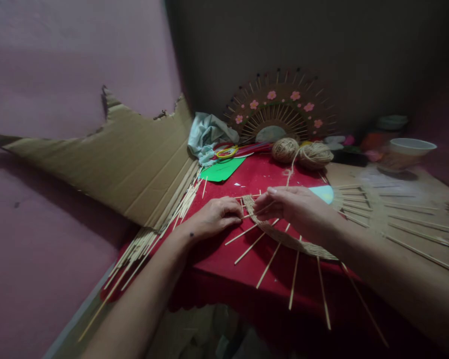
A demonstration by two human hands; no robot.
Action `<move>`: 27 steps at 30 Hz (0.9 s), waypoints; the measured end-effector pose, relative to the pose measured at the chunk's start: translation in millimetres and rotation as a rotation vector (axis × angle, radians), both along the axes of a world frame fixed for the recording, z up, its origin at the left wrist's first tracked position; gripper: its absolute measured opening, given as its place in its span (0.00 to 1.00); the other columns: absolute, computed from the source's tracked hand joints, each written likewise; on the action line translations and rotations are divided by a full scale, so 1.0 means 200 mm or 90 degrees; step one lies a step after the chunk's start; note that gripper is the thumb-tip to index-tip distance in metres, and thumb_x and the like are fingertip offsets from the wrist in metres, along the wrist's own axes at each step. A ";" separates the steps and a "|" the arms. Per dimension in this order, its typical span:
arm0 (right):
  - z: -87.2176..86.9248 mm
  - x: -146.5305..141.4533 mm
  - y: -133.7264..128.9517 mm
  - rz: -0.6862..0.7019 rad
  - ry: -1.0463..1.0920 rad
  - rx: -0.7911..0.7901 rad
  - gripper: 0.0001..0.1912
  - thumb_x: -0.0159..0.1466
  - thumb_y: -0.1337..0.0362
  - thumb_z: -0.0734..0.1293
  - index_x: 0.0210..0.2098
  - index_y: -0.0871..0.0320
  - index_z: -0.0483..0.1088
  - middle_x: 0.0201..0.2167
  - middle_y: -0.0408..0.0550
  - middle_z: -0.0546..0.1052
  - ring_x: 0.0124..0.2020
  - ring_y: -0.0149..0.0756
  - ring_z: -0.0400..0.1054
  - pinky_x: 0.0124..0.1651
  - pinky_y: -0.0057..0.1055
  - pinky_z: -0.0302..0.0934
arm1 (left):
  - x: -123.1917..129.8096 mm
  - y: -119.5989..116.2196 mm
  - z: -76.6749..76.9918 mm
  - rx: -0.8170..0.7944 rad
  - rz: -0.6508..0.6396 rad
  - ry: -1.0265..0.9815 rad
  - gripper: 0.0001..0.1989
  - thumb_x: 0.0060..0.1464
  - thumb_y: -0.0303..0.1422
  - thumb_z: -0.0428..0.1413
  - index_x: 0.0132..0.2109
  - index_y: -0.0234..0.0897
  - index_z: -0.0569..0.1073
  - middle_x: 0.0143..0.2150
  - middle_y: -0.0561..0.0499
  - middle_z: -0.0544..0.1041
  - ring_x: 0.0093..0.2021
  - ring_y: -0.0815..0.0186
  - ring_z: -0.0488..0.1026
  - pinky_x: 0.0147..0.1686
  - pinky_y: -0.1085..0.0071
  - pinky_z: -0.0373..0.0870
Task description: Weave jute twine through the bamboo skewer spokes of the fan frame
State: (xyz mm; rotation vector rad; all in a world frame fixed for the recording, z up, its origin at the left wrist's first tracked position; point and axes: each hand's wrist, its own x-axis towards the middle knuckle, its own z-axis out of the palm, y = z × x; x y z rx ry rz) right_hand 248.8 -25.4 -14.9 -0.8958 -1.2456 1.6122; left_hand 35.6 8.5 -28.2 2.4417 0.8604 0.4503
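A curved band of woven twine [297, 243] crosses several thin wooden sticks [268, 266] that spread out like a fan toward the table's front edge. At the band's left end, my left hand [224, 214] is closed, its fingertips on one stick. My right hand [284, 202] reaches over the band from the right, fingers drawn together and bent, hiding part of the weave. A strand of twine [292, 167] runs from two twine balls [314, 155] down to this hand and disappears behind it; the exact hold is hidden.
Loose sticks [134, 253] lie along the table's left side, beside a large cardboard sheet [134, 169]. Behind are a green card [222, 169], yellow-handled scissors [227, 152], a pale cloth [207, 134] and a flower-decorated stick fan [271, 107]. A cup [407, 154] stands at right.
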 end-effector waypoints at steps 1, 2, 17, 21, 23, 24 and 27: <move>0.01 -0.01 -0.01 0.010 -0.006 -0.003 0.15 0.58 0.55 0.68 0.29 0.62 0.76 0.28 0.51 0.78 0.31 0.36 0.72 0.41 0.36 0.65 | -0.01 0.00 0.01 -0.002 -0.009 0.007 0.04 0.56 0.27 0.55 0.35 0.35 0.74 0.38 0.50 0.74 0.41 0.68 0.69 0.45 0.69 0.66; 0.01 -0.02 -0.02 0.020 -0.010 -0.009 0.15 0.58 0.55 0.68 0.28 0.62 0.76 0.28 0.51 0.78 0.31 0.36 0.72 0.42 0.36 0.65 | -0.02 0.00 0.01 -0.001 -0.019 0.017 0.04 0.56 0.26 0.55 0.36 0.35 0.74 0.39 0.49 0.74 0.42 0.68 0.69 0.46 0.69 0.66; -0.05 -0.07 -0.04 0.064 -0.043 -0.095 0.13 0.54 0.56 0.71 0.26 0.62 0.75 0.26 0.49 0.76 0.28 0.31 0.70 0.37 0.31 0.65 | -0.11 -0.08 -0.02 0.124 0.031 0.071 0.05 0.59 0.27 0.51 0.36 0.34 0.71 0.41 0.47 0.72 0.42 0.66 0.69 0.44 0.68 0.68; -0.03 -0.09 -0.04 0.096 -0.051 -0.081 0.13 0.53 0.55 0.72 0.27 0.61 0.76 0.29 0.50 0.77 0.31 0.33 0.71 0.42 0.34 0.66 | -0.12 -0.08 0.00 0.107 0.007 0.081 0.07 0.60 0.27 0.49 0.39 0.35 0.72 0.42 0.47 0.72 0.44 0.67 0.69 0.45 0.68 0.67; -0.03 -0.12 -0.05 0.116 -0.028 -0.089 0.14 0.51 0.55 0.73 0.29 0.61 0.77 0.31 0.50 0.78 0.33 0.35 0.72 0.45 0.36 0.66 | -0.13 -0.08 0.01 0.087 -0.004 0.091 0.07 0.59 0.27 0.50 0.40 0.35 0.73 0.43 0.47 0.71 0.44 0.67 0.69 0.46 0.69 0.67; -0.02 -0.14 -0.05 0.124 -0.011 -0.093 0.14 0.51 0.55 0.73 0.29 0.61 0.77 0.31 0.50 0.78 0.34 0.35 0.72 0.46 0.36 0.66 | -0.13 -0.09 0.02 0.080 -0.007 0.096 0.07 0.58 0.28 0.51 0.41 0.35 0.73 0.43 0.47 0.71 0.44 0.67 0.69 0.46 0.69 0.67; -0.01 -0.19 -0.05 0.137 0.039 -0.096 0.15 0.50 0.54 0.74 0.30 0.60 0.77 0.31 0.50 0.78 0.33 0.35 0.72 0.47 0.38 0.66 | -0.14 -0.10 0.04 0.070 -0.007 0.096 0.07 0.57 0.29 0.53 0.42 0.36 0.73 0.43 0.47 0.71 0.45 0.65 0.69 0.46 0.68 0.68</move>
